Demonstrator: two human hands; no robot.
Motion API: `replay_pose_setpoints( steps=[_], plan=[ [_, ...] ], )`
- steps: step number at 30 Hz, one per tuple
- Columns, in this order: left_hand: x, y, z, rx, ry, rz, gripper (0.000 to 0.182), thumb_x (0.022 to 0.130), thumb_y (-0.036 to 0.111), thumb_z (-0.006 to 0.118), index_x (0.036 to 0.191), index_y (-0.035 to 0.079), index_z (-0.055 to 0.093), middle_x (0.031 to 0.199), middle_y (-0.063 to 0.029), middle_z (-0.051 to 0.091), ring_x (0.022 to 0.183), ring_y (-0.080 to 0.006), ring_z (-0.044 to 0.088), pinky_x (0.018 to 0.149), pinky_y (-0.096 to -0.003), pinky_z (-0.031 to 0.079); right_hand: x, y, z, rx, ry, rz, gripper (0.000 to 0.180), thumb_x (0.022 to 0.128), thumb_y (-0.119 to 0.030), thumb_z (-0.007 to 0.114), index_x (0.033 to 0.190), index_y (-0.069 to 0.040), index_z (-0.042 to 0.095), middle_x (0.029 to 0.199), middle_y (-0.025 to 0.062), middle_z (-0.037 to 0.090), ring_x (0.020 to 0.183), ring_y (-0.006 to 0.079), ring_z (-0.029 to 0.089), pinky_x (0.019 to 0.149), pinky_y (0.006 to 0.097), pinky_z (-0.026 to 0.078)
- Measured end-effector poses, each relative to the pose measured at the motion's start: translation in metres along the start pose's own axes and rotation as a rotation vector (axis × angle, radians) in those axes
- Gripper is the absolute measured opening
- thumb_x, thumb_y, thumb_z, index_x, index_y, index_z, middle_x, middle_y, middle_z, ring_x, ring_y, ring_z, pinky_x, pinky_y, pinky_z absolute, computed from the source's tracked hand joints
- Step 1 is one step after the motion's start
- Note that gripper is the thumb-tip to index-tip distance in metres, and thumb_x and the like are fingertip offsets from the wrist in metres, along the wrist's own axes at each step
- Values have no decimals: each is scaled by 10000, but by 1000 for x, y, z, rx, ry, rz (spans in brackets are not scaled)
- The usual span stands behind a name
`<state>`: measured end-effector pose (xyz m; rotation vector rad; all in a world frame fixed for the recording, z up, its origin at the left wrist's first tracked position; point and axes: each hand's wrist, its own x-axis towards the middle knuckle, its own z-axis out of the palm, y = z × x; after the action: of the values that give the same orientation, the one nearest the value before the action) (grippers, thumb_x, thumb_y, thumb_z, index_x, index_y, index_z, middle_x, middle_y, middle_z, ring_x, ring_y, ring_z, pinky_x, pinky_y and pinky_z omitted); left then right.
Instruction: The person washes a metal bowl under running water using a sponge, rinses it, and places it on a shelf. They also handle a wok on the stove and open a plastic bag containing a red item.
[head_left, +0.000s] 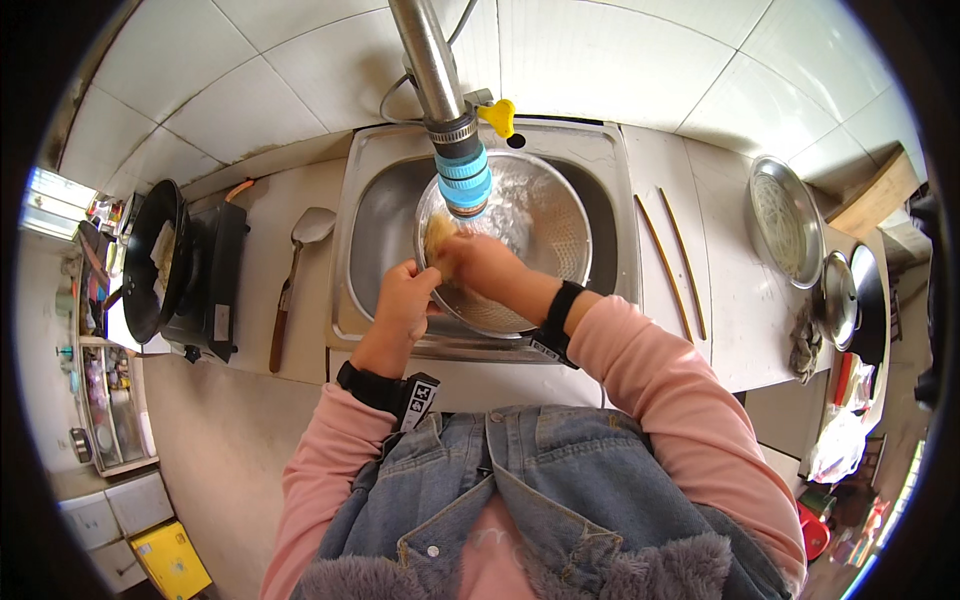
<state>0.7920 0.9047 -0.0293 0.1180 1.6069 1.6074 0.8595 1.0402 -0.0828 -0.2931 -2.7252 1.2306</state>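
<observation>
A perforated metal basin (568, 240) sits tilted in the stainless-steel sink (386, 225). My left hand (405, 300) pinches its near-left rim between thumb and fingers. Inside that rim, my right hand (480, 262) is closed around a yellowish, fibrous scrubber (438, 229), which is blurred and partly covered by my fingers. Just above the hands hangs a metal faucet pipe (427, 60) with a blue nozzle (463, 176), hiding part of the basin. Bright, shiny patches show on the basin's inner surface; whether they are water cannot be told.
A spatula (289, 277) lies left of the sink, beside a black wok (150, 300) on a portable stove (217, 281). Two chopsticks (667, 270) rest to the right. Farther right stand a metal bowl of noodle-like strands (780, 225), a lid (838, 300) and a crumpled rag (805, 345).
</observation>
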Motion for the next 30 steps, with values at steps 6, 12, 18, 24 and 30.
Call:
replay_pose_setpoints(
  steps=[6,12,18,24,30],
  plan=[
    [-10,7,0,176,-118,65,80,747,17,540,799,-42,552,713,-63,565,566,-157,580,490,-304,520,19,18,-52,-574,37,140,299,815,-52,510,1093,-159,537,1140,147,509,1029,317,536,846,373,487],
    [-8,-2,-1,137,-97,97,81,738,7,545,785,-58,560,700,-63,557,532,-129,551,459,-283,497,-6,32,-29,-347,-113,318,330,768,-71,595,1092,-91,535,1059,137,548,1027,300,529,842,361,465],
    [7,-13,-13,500,-53,316,112,728,-11,524,805,-69,581,709,-39,551,537,-83,500,470,-211,429,-11,-5,9,214,58,86,357,742,-168,634,1077,-58,578,1010,170,586,911,306,588,793,353,471],
    [8,-19,-21,373,-108,322,113,730,-19,518,772,-81,603,890,-24,577,580,-58,492,470,-190,385,20,1,-14,672,306,404,431,753,-264,658,1101,-39,543,876,149,641,843,270,623,743,330,485],
    [2,-5,-19,459,-44,408,135,694,14,543,624,-96,510,1297,-178,472,649,-51,512,493,-243,354,-8,-4,5,-62,-206,41,258,813,-200,555,1035,-71,572,925,157,624,858,322,606,752,379,476]
  ],
)
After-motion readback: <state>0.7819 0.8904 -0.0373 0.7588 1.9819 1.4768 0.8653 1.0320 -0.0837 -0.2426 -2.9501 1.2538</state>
